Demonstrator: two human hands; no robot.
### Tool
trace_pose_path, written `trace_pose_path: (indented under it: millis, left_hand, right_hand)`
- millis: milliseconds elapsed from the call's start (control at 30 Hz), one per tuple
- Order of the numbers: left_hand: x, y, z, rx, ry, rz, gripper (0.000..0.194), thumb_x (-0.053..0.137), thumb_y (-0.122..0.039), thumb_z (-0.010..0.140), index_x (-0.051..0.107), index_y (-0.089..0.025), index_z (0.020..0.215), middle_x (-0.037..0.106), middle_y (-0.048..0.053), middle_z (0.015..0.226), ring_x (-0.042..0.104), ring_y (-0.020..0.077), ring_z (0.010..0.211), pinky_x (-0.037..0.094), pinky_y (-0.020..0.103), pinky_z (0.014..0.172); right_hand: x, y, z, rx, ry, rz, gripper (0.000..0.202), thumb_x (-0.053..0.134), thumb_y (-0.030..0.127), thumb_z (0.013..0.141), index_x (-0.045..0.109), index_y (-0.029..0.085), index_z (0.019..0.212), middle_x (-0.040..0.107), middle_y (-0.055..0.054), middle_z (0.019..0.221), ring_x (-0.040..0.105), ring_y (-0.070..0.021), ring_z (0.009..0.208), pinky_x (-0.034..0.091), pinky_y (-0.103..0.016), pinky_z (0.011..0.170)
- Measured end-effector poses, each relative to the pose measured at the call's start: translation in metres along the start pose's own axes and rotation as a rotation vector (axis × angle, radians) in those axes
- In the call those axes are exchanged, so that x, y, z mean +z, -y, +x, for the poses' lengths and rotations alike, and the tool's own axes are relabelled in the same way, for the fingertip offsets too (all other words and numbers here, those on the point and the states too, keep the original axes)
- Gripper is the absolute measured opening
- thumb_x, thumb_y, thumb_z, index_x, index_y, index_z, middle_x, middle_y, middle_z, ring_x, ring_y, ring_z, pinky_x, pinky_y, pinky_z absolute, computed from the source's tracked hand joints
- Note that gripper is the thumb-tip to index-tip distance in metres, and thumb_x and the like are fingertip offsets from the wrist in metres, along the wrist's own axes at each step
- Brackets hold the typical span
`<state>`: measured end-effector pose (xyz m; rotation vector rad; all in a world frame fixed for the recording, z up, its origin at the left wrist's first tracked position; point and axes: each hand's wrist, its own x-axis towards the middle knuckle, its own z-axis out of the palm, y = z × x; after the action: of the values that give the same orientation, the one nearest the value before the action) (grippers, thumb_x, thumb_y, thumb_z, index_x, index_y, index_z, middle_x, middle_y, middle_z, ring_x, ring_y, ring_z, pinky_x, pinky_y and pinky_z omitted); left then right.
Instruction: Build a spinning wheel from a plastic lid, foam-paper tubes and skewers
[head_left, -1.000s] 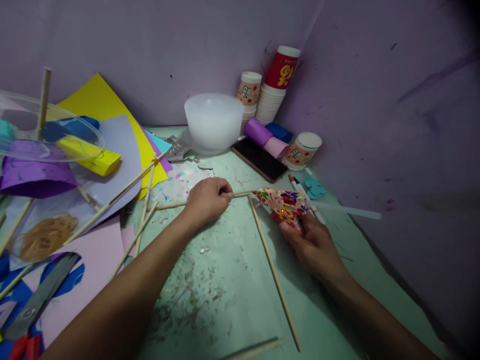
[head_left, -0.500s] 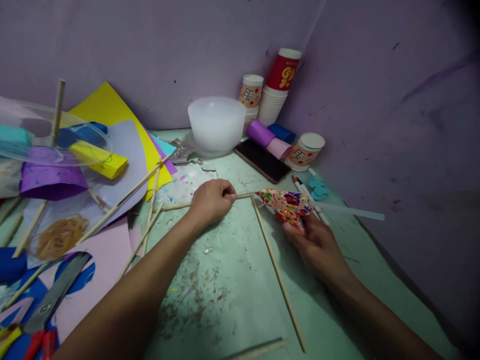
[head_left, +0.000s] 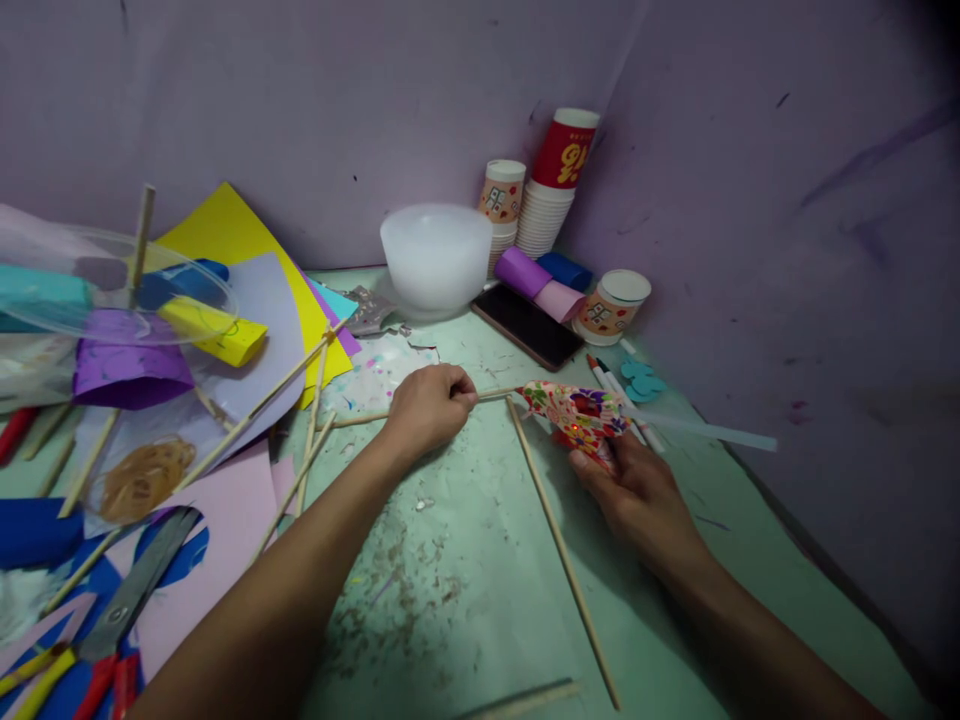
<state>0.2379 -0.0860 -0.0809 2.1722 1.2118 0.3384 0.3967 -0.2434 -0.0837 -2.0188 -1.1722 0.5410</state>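
My left hand is closed around a thin wooden stick, which lies across the table and sticks out on both sides of the fist. In my right hand is a flower-patterned hot glue gun, its small light glowing red. The nozzle points left and meets the right end of the held stick. A clear glue stick juts from the back of the gun. Just below the nozzle starts another wooden stick, slanting down toward the front.
Scissors, rubber bands, colored paper and crossed sticks crowd the left. Behind stand a white bowl, stacked paper cups and a phone. Markers lie behind the glue gun. Another stick rests at the front.
The view has shifted slightly, so everything sits a little lower and to the right. Both hands keep their hold, with the nozzle still at the stick's end.
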Motion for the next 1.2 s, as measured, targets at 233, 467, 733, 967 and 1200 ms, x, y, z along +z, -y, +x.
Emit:
trace_pose_path:
  millis: [233,467,733,967,1200]
  left_hand:
    - [0.002,0.0,-0.003,0.005,-0.012,0.018,0.013,0.055,-0.025,0.074,0.068,-0.02,0.076,0.069,0.003,0.076,0.058,0.017,0.072,0.04,0.029,0.061]
    - [0.001,0.0,-0.005,0.01,-0.03,0.01,0.013,0.056,-0.023,0.074,0.068,-0.021,0.075,0.069,0.003,0.077,0.058,0.0161,0.07,0.04,0.029,0.061]
    - [0.002,0.002,-0.006,0.03,-0.049,0.006,0.013,0.055,-0.025,0.072,0.067,-0.022,0.073,0.069,0.002,0.076,0.058,0.0162,0.07,0.038,0.027,0.058]
    - [0.004,0.004,-0.006,0.031,-0.051,0.007,0.013,0.055,-0.025,0.073,0.067,-0.023,0.074,0.069,0.002,0.078,0.058,0.0162,0.071,0.039,0.027,0.06]
    - [0.003,0.002,-0.007,0.006,-0.054,0.024,0.014,0.055,-0.026,0.072,0.068,-0.023,0.075,0.069,0.001,0.077,0.057,0.0153,0.07,0.039,0.025,0.058]
  right_hand:
    - [-0.001,-0.004,0.0,-0.003,-0.054,-0.037,0.029,0.052,0.051,0.072,0.056,0.023,0.073,0.06,-0.006,0.07,0.059,-0.0287,0.077,0.044,-0.039,0.067]
    - [0.0,-0.008,0.002,0.005,-0.036,-0.078,0.033,0.051,0.054,0.072,0.058,0.022,0.074,0.062,-0.007,0.071,0.059,-0.0277,0.072,0.043,-0.036,0.06]
    - [-0.001,-0.018,0.004,0.018,0.03,-0.09,0.042,0.05,0.061,0.071,0.06,0.022,0.081,0.066,-0.01,0.08,0.061,-0.0309,0.075,0.045,-0.04,0.061]
    - [-0.003,-0.015,0.006,0.033,0.053,-0.122,0.041,0.049,0.06,0.07,0.058,0.022,0.079,0.065,-0.01,0.077,0.06,-0.0298,0.072,0.044,-0.038,0.059]
    - [0.0,-0.018,0.008,0.059,0.041,-0.178,0.045,0.045,0.064,0.065,0.057,0.021,0.071,0.057,-0.005,0.061,0.053,-0.0234,0.056,0.038,-0.033,0.049]
